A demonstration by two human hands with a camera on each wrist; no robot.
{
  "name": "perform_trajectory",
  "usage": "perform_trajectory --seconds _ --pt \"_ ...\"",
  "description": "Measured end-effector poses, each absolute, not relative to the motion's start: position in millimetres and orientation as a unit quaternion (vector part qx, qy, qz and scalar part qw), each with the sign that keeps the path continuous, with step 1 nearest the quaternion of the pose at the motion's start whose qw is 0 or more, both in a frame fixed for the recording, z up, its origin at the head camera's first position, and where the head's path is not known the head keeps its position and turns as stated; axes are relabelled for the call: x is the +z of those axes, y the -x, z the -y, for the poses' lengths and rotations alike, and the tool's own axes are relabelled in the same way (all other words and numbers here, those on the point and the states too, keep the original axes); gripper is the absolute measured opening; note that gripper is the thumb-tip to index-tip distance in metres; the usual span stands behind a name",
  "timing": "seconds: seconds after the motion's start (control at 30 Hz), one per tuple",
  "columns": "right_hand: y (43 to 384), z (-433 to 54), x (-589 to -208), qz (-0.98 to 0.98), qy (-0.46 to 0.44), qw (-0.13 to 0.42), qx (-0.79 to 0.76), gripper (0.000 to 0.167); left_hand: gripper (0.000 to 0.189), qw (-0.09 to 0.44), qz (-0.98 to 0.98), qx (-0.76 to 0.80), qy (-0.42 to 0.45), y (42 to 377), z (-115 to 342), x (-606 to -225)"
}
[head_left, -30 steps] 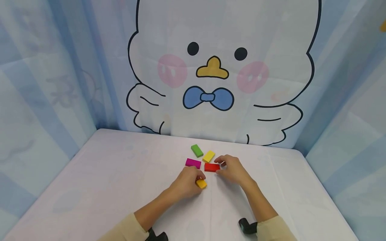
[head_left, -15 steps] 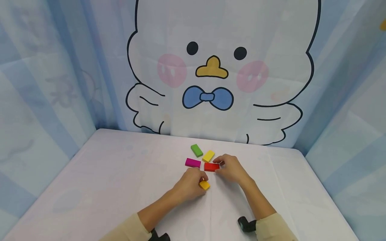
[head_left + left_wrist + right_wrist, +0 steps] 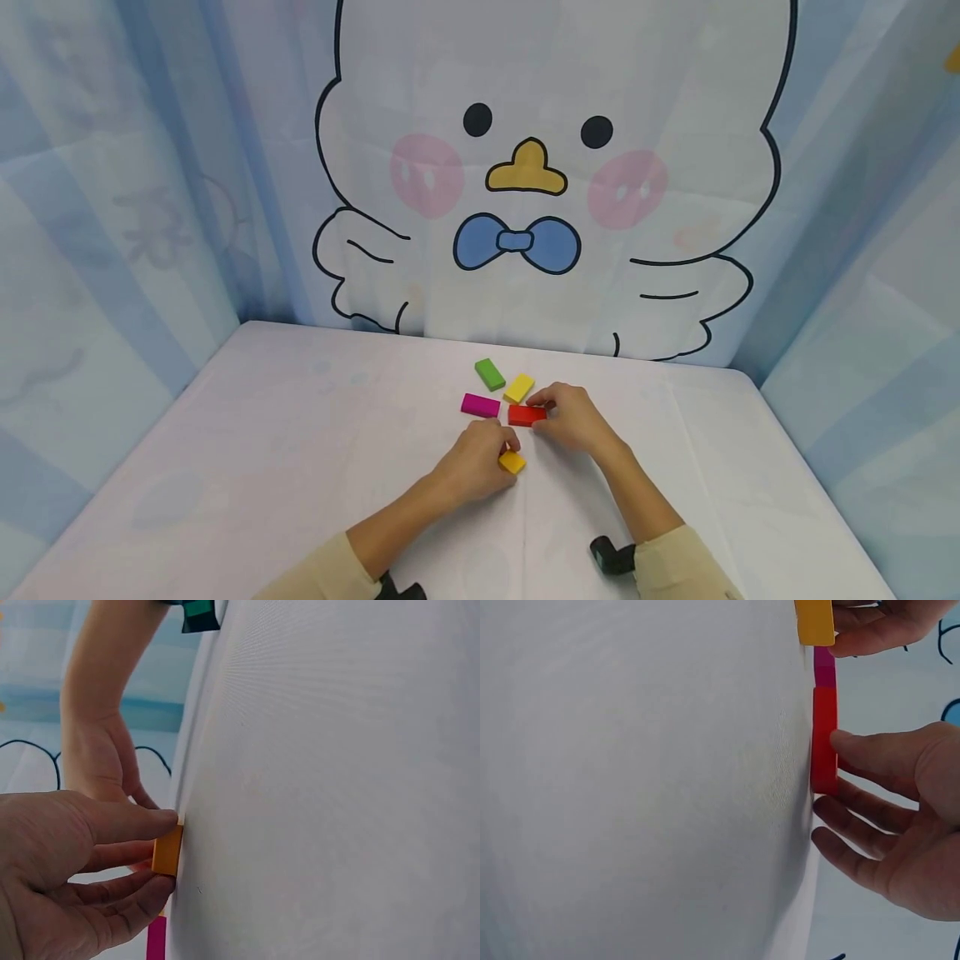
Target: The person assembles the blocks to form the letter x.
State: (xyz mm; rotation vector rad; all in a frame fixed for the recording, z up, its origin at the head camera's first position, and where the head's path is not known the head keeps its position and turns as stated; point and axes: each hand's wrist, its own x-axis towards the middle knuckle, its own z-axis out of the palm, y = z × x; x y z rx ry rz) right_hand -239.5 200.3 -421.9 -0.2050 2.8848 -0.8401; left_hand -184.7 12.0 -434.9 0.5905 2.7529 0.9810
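Toward the middle of the table, my left hand (image 3: 474, 462) pinches an orange-yellow block (image 3: 512, 462) between thumb and fingers. In the left wrist view that block (image 3: 167, 851) sits low against the white cloth. My right hand (image 3: 573, 418) has thumb and index finger at either side of a red block (image 3: 522, 415), around its right end. The right wrist view shows the thumb on the red block (image 3: 824, 742), the other fingers spread loosely. Just beyond the left hand lies a magenta block (image 3: 480, 406).
Behind the red block rest a yellow block (image 3: 519, 388) and a green block (image 3: 490, 374). White cloth covers the table (image 3: 300, 450). A curtain with a cartoon bird (image 3: 540, 308) hangs at its back edge. Black wrist devices (image 3: 611, 556) show at the sleeves.
The left hand has moved slightly right and nearer to the front with the orange-yellow block. The right hand has shifted slightly left along the red block. The other blocks stay put.
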Motion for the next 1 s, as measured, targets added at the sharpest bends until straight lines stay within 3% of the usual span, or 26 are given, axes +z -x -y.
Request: perform_trajectory --seconds 0.33,0.6,1.0 --pt "242 -199 -424 -0.957 0.077 0.064 -0.271 0.032 0.039 0.089 -0.93 0.294 -0.201 182 -3 -431" --pt "242 -198 -422 -0.959 0.086 0.069 -0.263 0.034 0.035 0.095 -0.928 0.199 -0.3 179 25 -425" --pt "245 -196 -421 -0.958 0.084 0.076 -0.263 0.035 0.054 0.105 -0.911 0.079 -0.391 168 35 -422"
